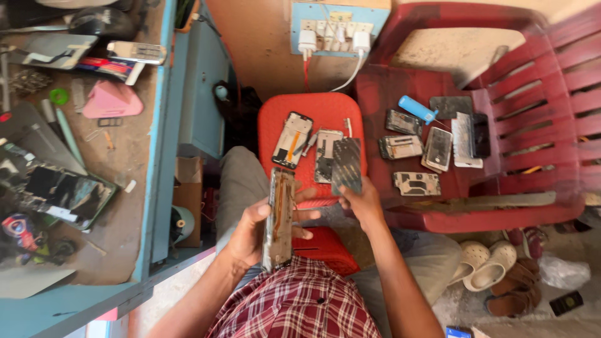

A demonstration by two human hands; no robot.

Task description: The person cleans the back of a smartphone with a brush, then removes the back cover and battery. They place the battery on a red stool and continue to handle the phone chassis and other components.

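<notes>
Your left hand [253, 235] is wrapped tight around an opened phone frame [280, 219] held edge-up over your lap, and your right hand [362, 201] pinches a dark back panel [347, 165] just above it at one o'clock. The stripping looks well along: two more opened phones [293, 139] lie on the red stool [275, 112] at twelve o'clock, and loose parts [416, 183] sit on the red chair [532, 125] at two o'clock.

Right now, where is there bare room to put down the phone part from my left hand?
Free: the chair seat left of the phone parts, and the stool's edge. The stool's middle and the blue bench are crowded.
</notes>
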